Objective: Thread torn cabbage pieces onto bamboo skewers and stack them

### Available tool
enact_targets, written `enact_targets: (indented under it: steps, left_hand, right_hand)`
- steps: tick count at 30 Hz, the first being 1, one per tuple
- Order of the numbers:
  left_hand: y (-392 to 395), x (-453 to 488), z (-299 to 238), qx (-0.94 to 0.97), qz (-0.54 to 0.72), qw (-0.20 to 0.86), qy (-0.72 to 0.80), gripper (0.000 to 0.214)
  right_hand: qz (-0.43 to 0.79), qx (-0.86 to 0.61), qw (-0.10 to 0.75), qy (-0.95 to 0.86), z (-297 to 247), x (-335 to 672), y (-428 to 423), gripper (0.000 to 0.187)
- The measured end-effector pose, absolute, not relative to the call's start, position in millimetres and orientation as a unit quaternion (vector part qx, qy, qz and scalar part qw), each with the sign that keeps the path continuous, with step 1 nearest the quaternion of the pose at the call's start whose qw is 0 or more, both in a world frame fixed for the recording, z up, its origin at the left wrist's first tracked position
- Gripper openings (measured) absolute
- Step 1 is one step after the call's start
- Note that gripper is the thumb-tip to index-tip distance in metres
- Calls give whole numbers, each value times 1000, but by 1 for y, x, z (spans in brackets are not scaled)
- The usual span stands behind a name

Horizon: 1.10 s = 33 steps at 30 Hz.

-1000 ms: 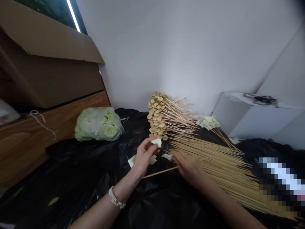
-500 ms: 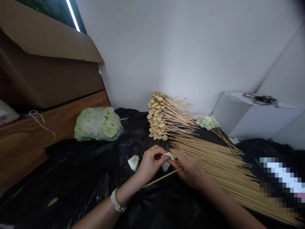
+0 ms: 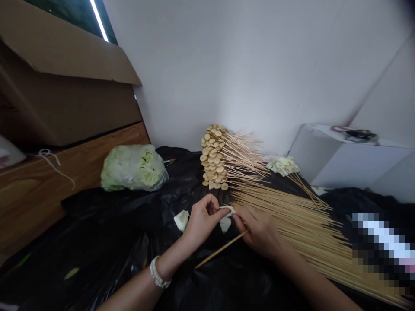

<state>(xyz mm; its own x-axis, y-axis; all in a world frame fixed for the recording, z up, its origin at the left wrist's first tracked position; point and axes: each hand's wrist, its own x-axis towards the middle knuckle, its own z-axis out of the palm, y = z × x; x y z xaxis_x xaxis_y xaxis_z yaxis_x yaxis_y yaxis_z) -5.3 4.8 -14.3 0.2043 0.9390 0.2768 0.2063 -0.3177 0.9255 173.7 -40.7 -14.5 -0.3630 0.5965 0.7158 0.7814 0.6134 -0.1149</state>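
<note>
Between my two hands is a pale cabbage leaf piece (image 3: 231, 209), partly hidden by my fingers. My left hand (image 3: 202, 219) pinches its left side, thumb stretched along it, with a beaded bracelet at the wrist. My right hand (image 3: 259, 226) grips the leaf's right end with its fingertips. The same hand also holds a bamboo skewer (image 3: 220, 249), whose pointed end slants down to the left. Just below the fingers shows another pale leaf piece (image 3: 225, 224); I cannot tell if it is joined to the held one. A loose cabbage piece (image 3: 181, 220) lies left of my left hand.
Many bare bamboo skewers (image 3: 301, 233) spread to the right. Behind my hands, skewers of round yellowish slices (image 3: 214, 157) are stacked by the wall. Leaf-loaded skewers (image 3: 282, 165) lie back right. A plastic bag of cabbage (image 3: 134, 168) rests left on black plastic sheeting (image 3: 136, 224); a cardboard box (image 3: 71, 99) stands beyond.
The skewer's pointed end has swung lower. My left fingers have lifted and curled slightly apart from the thumb, and more of the leaf below shows.
</note>
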Motion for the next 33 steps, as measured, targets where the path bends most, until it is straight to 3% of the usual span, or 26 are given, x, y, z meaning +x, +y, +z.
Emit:
enact_targets:
  steps: [7, 15, 22, 33]
  left_hand:
    - [3, -3, -6, 599, 383, 583, 394, 42]
    - [2, -1, -4, 572, 436, 617, 319, 31]
    - [3, -1, -6, 600, 431, 585, 335, 27]
    - [12, -11, -7, 638, 466, 429, 438, 15]
  right_hand:
    - [-175, -415, 361, -817, -17, 175, -39, 22]
    - [-166, -413, 358, -821, -18, 175, -38, 24]
    - [-135, -419, 349, -827, -16, 175, -39, 24]
    - [-187, -498, 349, -771, -20, 186, -29, 29]
